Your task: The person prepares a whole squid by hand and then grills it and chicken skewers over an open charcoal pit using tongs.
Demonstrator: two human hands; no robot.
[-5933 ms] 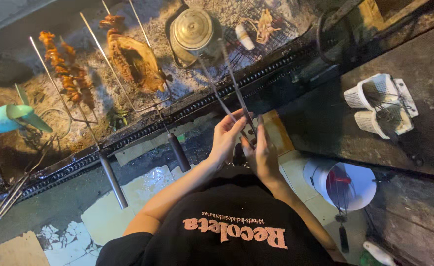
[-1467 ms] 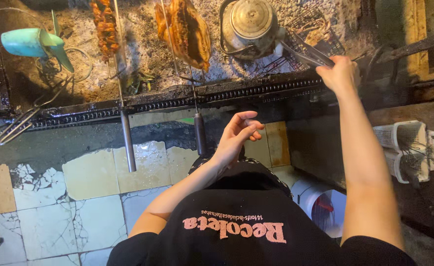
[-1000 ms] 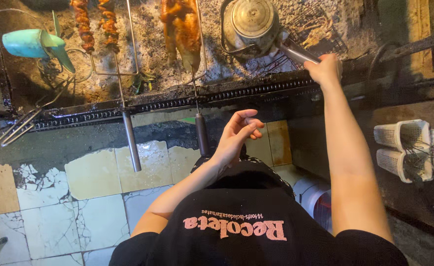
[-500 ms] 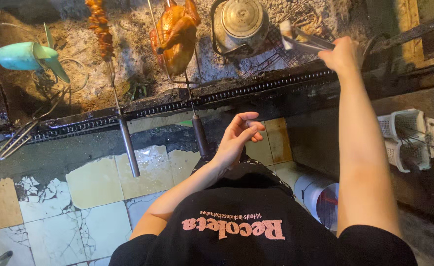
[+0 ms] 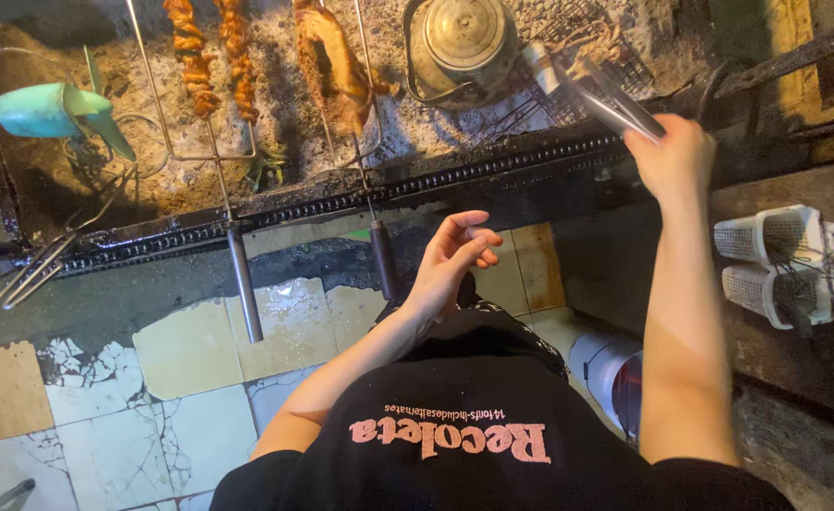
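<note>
Charcoal grill pit seen from above, described left to right. At the far left edge of the ash bed (image 5: 275, 142) lies a turquoise plastic fan (image 5: 52, 112), its surface smooth against the grey, powdery ash. Next come 2 thin steel skewers (image 5: 210, 142) carrying chunky, browned meat pieces (image 5: 210, 52), then a flat spit of golden, glistening poultry (image 5: 333, 61); their dark cylindrical handles (image 5: 244, 284) overhang the sooty, ridged front rail (image 5: 417, 185) toward the cracked tile floor (image 5: 152, 378). Near the middle of the bed stands a dented, dull metal kettle (image 5: 462, 43) with a round lid.

The left hand (image 5: 450, 255) hovers below the front rail, fingers loosely curled and apart, its grip empty and touching nothing. The right hand (image 5: 672, 156) is extended over the rail at the right end of the bed, its grip closed around long metal tongs (image 5: 596, 95), whose tips reach a small pale item on a wire grate (image 5: 587, 66); what the item is cannot be told.

Judged step: tending food at the right end of the fire with the tongs. The next move would call for a steady squeeze and a controlled wrist turn, clear of the kettle. At the far right, 2 white mesh baskets (image 5: 776, 260) rest on a dark ledge.
</note>
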